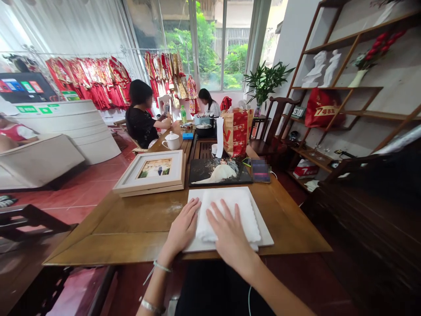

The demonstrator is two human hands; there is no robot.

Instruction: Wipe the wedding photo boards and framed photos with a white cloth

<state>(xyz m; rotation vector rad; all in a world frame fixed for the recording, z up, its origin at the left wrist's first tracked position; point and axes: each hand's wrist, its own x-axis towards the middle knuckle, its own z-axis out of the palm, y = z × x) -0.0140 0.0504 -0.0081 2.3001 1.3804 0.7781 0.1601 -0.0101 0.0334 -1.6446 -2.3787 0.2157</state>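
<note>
A folded white towel (245, 215) lies on a flat white board (265, 237) at the table's near edge. My right hand (226, 224) rests flat on the towel, its fingers spread. At the board's left side, my left hand (184, 223) lies with fingers stretched out along the towel's left edge; its thumb is hard to make out. Beyond the board are a light wooden picture frame (149, 171), stacked on another, and a dark photo panel (219, 171) showing a figure in a white dress.
A phone (261, 170) with a cable lies right of the panel. Behind stand a white lidded cup (171, 140), a red and brown paper bag (236, 131) and a black pot (204, 129). Two people sit farther along the table (131, 237). A wooden shelf (348, 90) stands at right.
</note>
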